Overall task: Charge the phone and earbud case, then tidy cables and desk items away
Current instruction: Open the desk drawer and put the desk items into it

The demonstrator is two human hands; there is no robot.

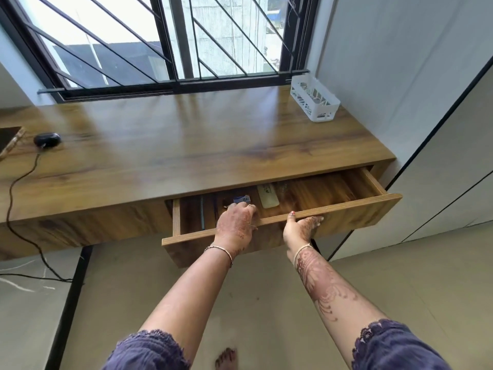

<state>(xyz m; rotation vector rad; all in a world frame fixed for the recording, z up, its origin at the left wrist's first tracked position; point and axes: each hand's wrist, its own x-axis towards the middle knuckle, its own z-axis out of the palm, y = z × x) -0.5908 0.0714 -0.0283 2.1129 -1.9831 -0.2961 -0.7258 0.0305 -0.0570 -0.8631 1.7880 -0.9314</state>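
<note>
- Drawer (346, 212) stands pulled out beneath the tabletop (186, 134).
- Right hand (301, 228) grips its front edge, thumb on top.
- Left hand (234, 222) reaches inside; whether it holds anything is hidden.

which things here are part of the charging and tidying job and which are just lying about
Job in hand:
black oval earbud case
black cable running to it
open wooden drawer
left hand reaching into the drawer
right hand gripping the drawer's front

Just lying about:
white slotted plastic basket at the desk's back corner
white oblong item inside the drawer
</note>
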